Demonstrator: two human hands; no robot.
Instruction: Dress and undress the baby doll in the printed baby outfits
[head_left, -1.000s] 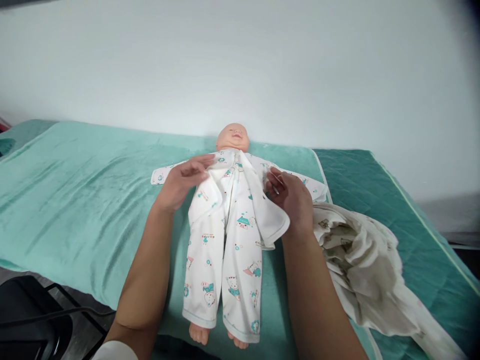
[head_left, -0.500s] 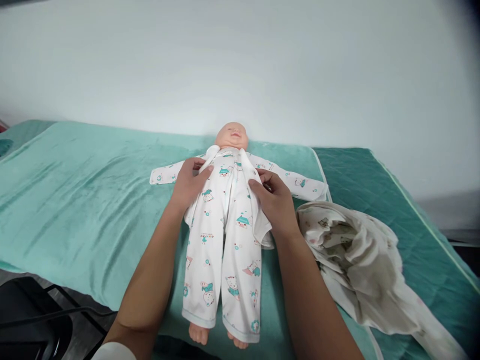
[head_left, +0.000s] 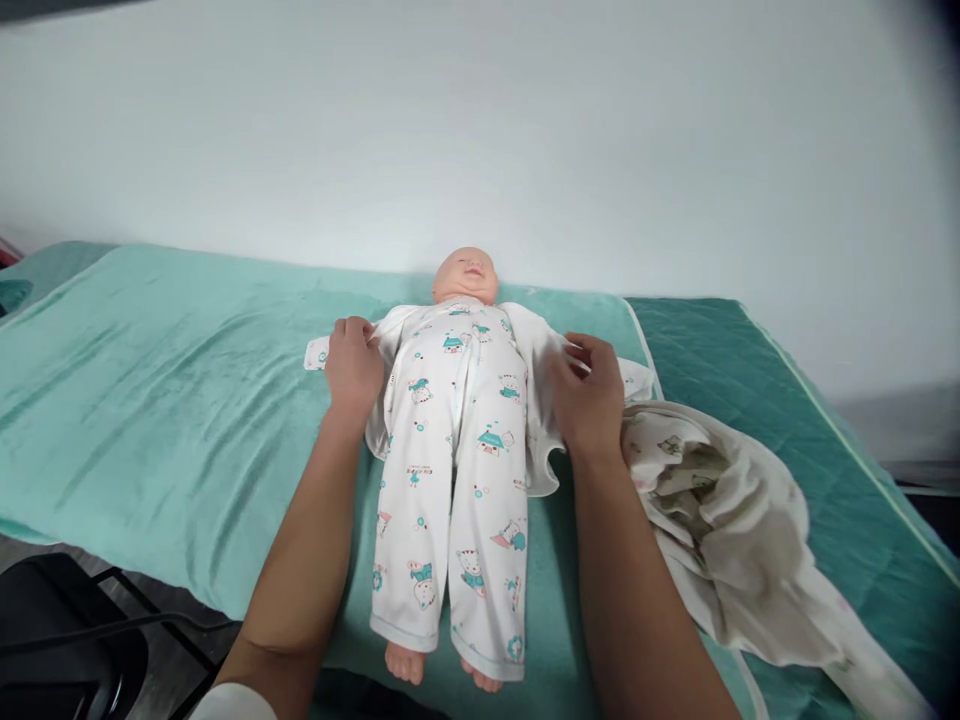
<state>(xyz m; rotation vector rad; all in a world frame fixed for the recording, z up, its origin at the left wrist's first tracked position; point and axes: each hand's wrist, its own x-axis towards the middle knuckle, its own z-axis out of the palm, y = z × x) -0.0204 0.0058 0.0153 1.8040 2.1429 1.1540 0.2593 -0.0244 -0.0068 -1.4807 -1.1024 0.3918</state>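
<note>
A baby doll [head_left: 466,275] lies on its back, dressed in white printed trousers [head_left: 487,500] pulled up high over its chest. Its matching long-sleeved baby shirt [head_left: 541,430] is open at the front, both panels spread outward to the sides. At the doll's arm on the left, my left hand [head_left: 354,365] has its fingers closed on the shirt's front panel. Over on the right, my right hand [head_left: 591,395] pinches the other panel beside the sleeve; its thumb is a little blurred. Both bare feet stick out of the trouser legs.
A light green cloth [head_left: 172,420] covers the bed, with a darker green quilted cover [head_left: 750,400] on the right. Crumpled cream clothing [head_left: 739,530] lies beside my right forearm. Behind is a white wall [head_left: 480,130]. A black chair [head_left: 67,640] stands at the lower left.
My hands have moved apart, the left one leftward and the right one rightward. Both shirt panels have been spread away from the chest, uncovering the trouser top.
</note>
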